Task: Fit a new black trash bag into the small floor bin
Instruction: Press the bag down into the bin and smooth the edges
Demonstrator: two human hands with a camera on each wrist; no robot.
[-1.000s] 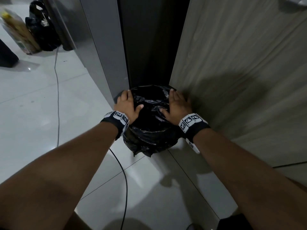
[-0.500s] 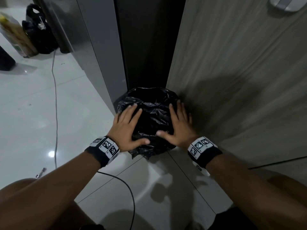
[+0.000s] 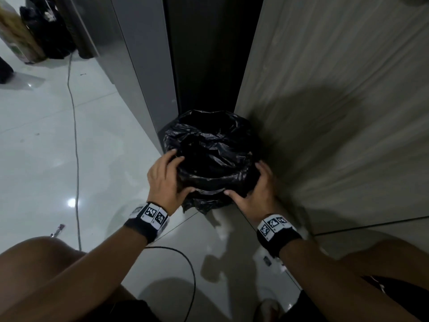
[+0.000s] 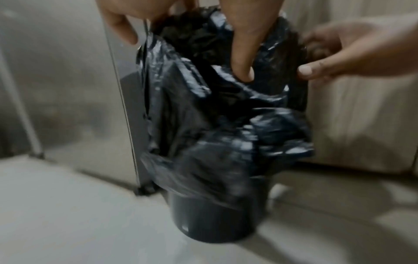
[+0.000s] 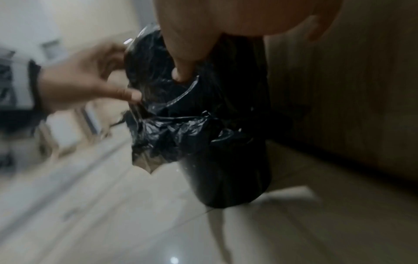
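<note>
The small dark floor bin stands on the tiles in the gap between a grey panel and a wood panel. A crumpled black trash bag lines it, with its edge folded over the rim and hanging down the outside. My left hand grips the bag-covered rim on the near left, fingers curled over the top and thumb pressed into the plastic. On the near right, my right hand grips the same rim, its thumb on the front. Both wrist views are blurred.
A grey cabinet side sits tight to the bin's left and a wood-grain panel to its right, with a dark gap behind. A thin cable and a black cable run over the white tiles. Bags stand far left.
Both hands have slid from lying flat on top of the bag toward me to the near sides of the rim. Their fingers have curled round the bag.
</note>
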